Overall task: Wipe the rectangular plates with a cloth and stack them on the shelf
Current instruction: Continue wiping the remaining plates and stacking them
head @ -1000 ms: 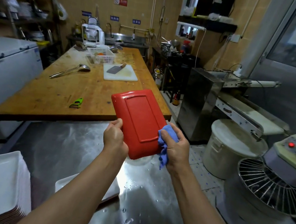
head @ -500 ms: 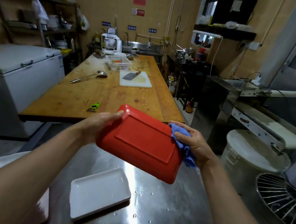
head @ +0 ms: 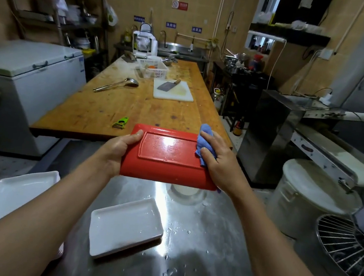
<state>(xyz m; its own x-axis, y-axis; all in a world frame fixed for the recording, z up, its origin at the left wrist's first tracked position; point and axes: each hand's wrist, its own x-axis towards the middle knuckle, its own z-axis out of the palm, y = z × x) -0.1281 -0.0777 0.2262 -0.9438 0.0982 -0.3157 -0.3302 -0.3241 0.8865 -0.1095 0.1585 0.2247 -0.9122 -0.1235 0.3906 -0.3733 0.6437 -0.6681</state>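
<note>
A red rectangular plate (head: 165,156) is held bottom side up, nearly level, above the wet steel table (head: 199,241). My left hand (head: 117,149) grips its left short edge, thumb on top. My right hand (head: 217,159) presses a blue cloth (head: 203,140) onto the plate's right end, fingers spread over the cloth. A white rectangular plate (head: 124,226) lies on the steel table below. A stack of white rectangular plates (head: 15,196) sits at the lower left, partly behind my left forearm.
A long wooden table (head: 134,108) stretches ahead with a green peeler (head: 121,123), ladle (head: 117,85), cutting board with cleaver (head: 172,89) and white basket (head: 153,68). A white chest freezer (head: 30,72) stands left. A lidded white bucket (head: 312,196) and a mixer's wire guard (head: 349,249) stand right.
The red plate has turned from end-on and tilted to lying flat and sideways. My right hand with the cloth moved from the plate's edge onto its upturned bottom at the right end.
</note>
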